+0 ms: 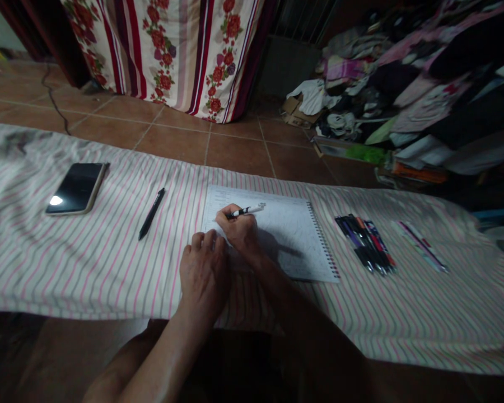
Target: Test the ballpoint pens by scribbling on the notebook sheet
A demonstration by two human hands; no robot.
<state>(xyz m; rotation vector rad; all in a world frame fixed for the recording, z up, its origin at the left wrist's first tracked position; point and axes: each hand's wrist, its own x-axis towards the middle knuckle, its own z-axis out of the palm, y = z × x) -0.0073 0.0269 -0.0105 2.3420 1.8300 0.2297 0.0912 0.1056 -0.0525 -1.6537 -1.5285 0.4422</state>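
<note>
A spiral notebook [292,232] lies open on a pink-striped cloth [88,257] spread over the floor. My right hand [240,230] rests on the notebook's left part, closed round a white-and-black pen [247,211] whose tip meets the page. Just below and left of it, my left hand [204,274] lies palm down on the cloth at the notebook's lower left edge. Its fingers are together, slightly bent, and hold nothing.
A phone [76,187] lies at the left of the cloth, with a black pen [152,213] between it and the notebook. A bunch of pens [366,244] and one more pen [422,246] lie to the right. Beyond are tiled floor, a floral hanging sheet [180,50] and piled clothes [411,89].
</note>
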